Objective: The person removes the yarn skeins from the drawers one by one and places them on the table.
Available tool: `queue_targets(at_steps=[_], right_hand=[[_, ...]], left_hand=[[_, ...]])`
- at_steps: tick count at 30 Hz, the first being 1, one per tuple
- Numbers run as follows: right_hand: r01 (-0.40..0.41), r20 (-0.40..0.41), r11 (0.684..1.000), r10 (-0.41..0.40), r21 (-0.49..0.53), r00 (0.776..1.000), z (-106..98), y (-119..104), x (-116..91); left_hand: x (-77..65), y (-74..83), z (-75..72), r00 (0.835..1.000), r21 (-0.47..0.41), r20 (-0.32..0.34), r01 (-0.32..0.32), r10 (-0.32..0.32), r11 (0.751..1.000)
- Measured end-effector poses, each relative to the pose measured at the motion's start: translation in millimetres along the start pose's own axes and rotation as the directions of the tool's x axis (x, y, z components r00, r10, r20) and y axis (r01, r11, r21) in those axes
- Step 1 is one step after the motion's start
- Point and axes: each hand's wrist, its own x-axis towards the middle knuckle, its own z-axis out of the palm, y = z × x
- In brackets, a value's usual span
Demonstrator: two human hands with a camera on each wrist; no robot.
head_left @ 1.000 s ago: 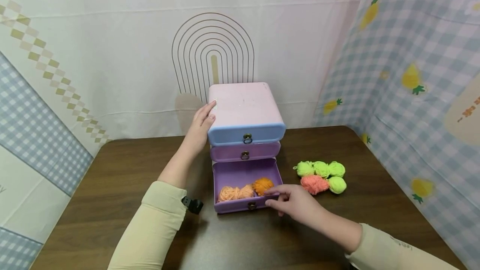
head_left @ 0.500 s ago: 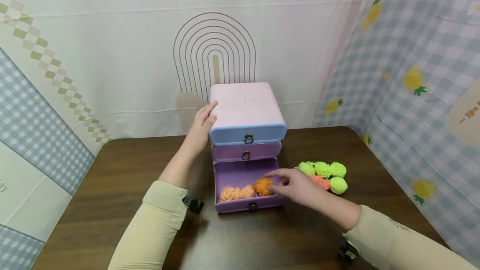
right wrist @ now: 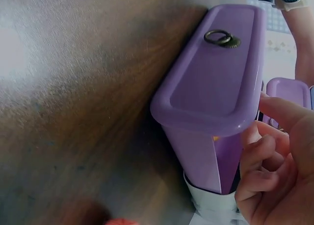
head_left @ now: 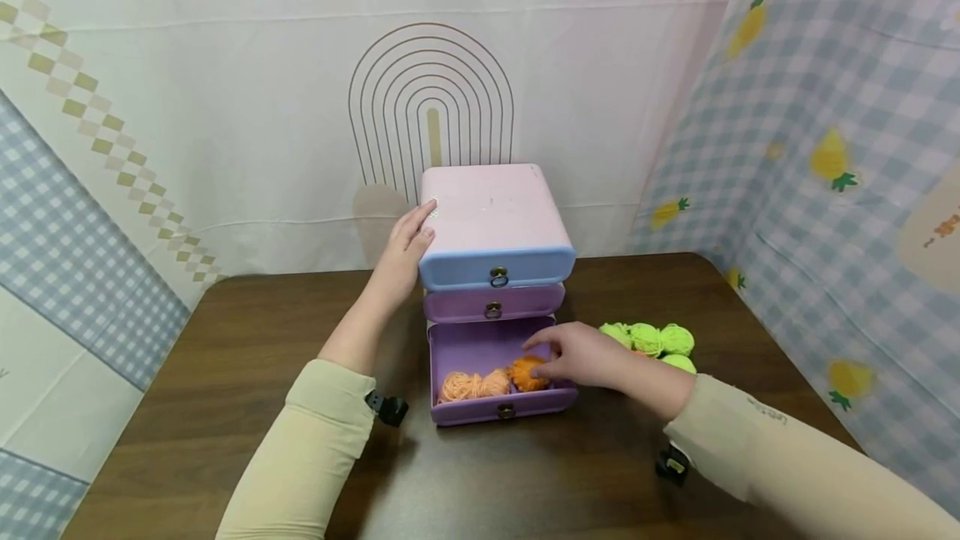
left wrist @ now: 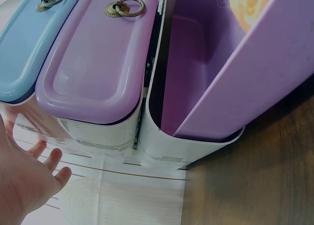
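A small drawer chest (head_left: 487, 207) with a pink top stands mid-table, its lowest purple drawer (head_left: 465, 416) pulled out. Inside lie a bow-shaped peach yarn bundle (head_left: 474, 387) and an orange yarn ball (head_left: 523, 374). My left hand (head_left: 396, 263) rests against the chest's left upper edge, fingers extended. Over the drawer's right side reaches my right hand (head_left: 588, 354), thumb and forefinger apart about the orange ball; a firm grip is not visible. In the right wrist view, the drawer front (right wrist: 211, 77) hides most of the ball, and the other fingers bend loosely.
Several lime-green yarn balls (head_left: 647, 340) lie right of the chest; my right arm mostly covers a coral yarn bundle beside them. The blue top drawer (head_left: 465, 269) and purple middle drawer (head_left: 457, 305) are closed. A patterned cloth (head_left: 225, 107) hangs behind the table.
My right hand has moved from the drawer's front rim up and over its right side, above the orange ball. My left hand keeps its place on the chest.
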Motion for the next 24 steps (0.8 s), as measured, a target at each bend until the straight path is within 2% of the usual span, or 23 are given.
queue_targets(at_steps=[9, 13, 24], right_hand=[[-0.026, 0.113, 0.998, 0.032, -0.06, 0.993, -1, 1, 16], [-0.039, 0.154, 0.992, 0.058, -0.123, 0.986, 1, 0, 22], [-0.024, 0.201, 0.945, 0.094, -0.325, 0.975, 5, -9, 30]], left_hand=[[-0.4, 1.2, 0.5, 1.0, 0.004, 0.0, 0.004, -0.004, 1.0], [-0.6, 1.5, 0.5, 1.0, 0.001, 0.004, 0.002, -0.002, 1.0], [-0.2, 0.8, 0.0, 1.0, -0.002, 0.008, 0.007, -0.007, 1.0]])
